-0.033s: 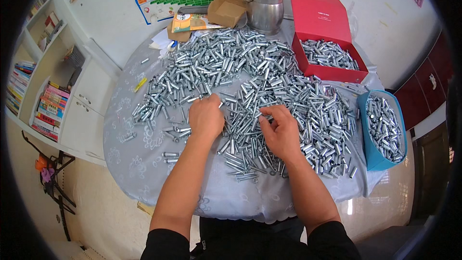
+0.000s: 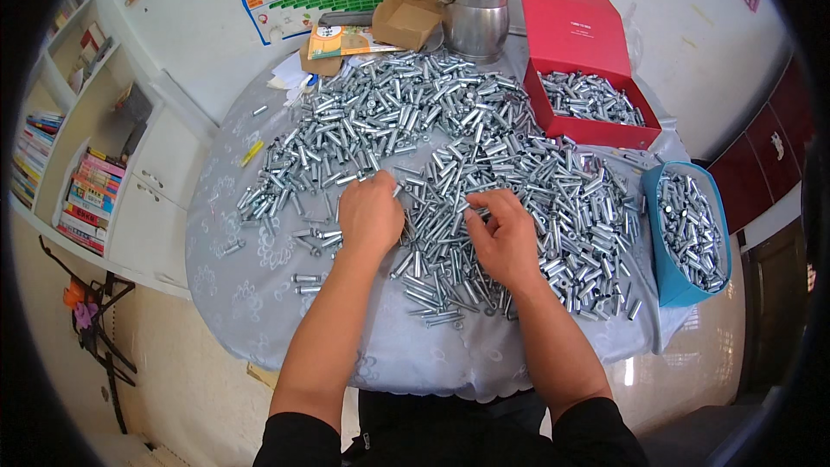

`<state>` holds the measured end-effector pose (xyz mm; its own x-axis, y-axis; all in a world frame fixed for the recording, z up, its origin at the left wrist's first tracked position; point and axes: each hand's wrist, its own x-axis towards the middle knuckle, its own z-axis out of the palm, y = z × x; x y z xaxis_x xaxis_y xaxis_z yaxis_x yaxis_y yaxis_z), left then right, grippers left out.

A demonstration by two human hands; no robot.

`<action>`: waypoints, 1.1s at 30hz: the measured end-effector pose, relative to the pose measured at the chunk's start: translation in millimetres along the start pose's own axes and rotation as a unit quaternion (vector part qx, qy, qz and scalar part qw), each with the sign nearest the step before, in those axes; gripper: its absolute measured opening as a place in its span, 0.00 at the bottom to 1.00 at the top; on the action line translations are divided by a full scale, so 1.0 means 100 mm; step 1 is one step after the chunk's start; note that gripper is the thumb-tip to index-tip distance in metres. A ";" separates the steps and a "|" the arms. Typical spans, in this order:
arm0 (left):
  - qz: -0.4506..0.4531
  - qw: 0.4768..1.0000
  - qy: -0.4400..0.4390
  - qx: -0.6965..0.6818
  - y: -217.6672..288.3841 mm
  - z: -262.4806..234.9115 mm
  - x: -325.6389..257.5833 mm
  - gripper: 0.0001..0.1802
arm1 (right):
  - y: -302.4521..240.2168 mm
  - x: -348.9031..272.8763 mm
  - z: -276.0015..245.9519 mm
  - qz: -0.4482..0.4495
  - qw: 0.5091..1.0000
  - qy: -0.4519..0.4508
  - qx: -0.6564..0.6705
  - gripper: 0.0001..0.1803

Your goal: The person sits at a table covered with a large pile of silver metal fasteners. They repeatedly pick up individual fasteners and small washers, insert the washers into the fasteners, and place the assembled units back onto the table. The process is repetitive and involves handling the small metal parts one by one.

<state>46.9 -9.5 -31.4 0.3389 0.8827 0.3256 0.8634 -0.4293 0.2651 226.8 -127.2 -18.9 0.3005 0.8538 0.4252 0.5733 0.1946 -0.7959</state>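
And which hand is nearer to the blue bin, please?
Right: the right hand is left of the blue bin, among metal pieces; the left hand is farther left.

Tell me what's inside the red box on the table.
The red box, its lid raised, holds a heap of silvery metal fasteners. Only the upper layer shows; whatever lies beneath is covered.

Bare cloth [image 2: 233,285] ran down the left side and along the near edge, also between the 2 forearms [image 2: 320,337]; room to pass low there, bar a yellow stick [image 2: 252,153] and stray bolts [image 2: 562,207]. Middle was heaped with bolts, blocking low sideways moves between left hand [image 2: 370,214] and right hand [image 2: 503,232]; air above was open. Far side: carton [image 2: 408,19], pot [image 2: 477,22]. Right: red box [image 2: 598,132], its raised lid [image 2: 575,33], blue bin [image 2: 673,284].
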 end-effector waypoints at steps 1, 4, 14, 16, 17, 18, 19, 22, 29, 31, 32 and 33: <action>-0.002 1.000 0.016 -0.024 0.03 -0.03 -0.05 0.08 | 0.00 0.01 0.00 -0.004 1.000 0.003 0.001 0.09; 0.028 0.971 0.006 -0.237 0.15 -0.20 -0.18 0.10 | 0.04 0.01 0.00 -0.002 1.000 0.003 0.004 0.08; -0.059 0.704 -0.090 -0.702 0.35 -0.06 -0.40 0.10 | 0.03 -0.01 0.01 0.058 0.994 -0.017 0.086 0.11; -0.065 0.696 -0.088 -0.709 0.36 -0.07 -0.42 0.12 | -0.03 0.00 -0.01 0.093 0.988 -0.038 0.115 0.12; -0.070 0.701 -0.096 -0.704 0.36 -0.09 -0.43 0.12 | -0.06 0.00 -0.04 0.111 0.985 -0.047 0.127 0.13; -0.076 0.705 -0.104 -0.698 0.35 -0.10 -0.44 0.13 | -0.08 0.01 -0.07 0.139 0.979 -0.068 0.131 0.13; -0.082 0.709 -0.112 -0.692 0.33 -0.10 -0.44 0.13 | -0.09 0.02 -0.09 0.155 0.976 -0.080 0.133 0.12; -0.074 0.736 -0.118 -0.663 0.29 -0.10 -0.44 0.14 | -0.07 0.02 -0.11 0.193 0.962 -0.106 0.164 0.11; -0.075 0.724 -0.118 -0.676 0.24 -0.09 -0.42 0.12 | 0.01 -0.02 -0.04 0.184 0.943 -0.103 0.259 0.12; -0.074 0.728 -0.114 -0.672 0.25 -0.09 -0.41 0.12 | 0.00 -0.01 -0.03 0.176 0.946 -0.084 0.258 0.12; -0.075 0.730 -0.112 -0.670 0.25 -0.09 -0.42 0.12 | -0.04 -0.01 -0.04 0.196 0.941 -0.079 0.264 0.11; -0.076 0.726 -0.112 -0.674 0.25 -0.09 -0.43 0.12 | -0.06 0.00 -0.04 0.215 0.935 -0.073 0.271 0.11</action>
<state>50.8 -59.8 -30.9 0.4606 0.8837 0.0835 -0.2028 0.0132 0.9791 226.1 -130.5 -12.7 0.2844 0.9586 -0.0163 -0.0590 0.0005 -0.9983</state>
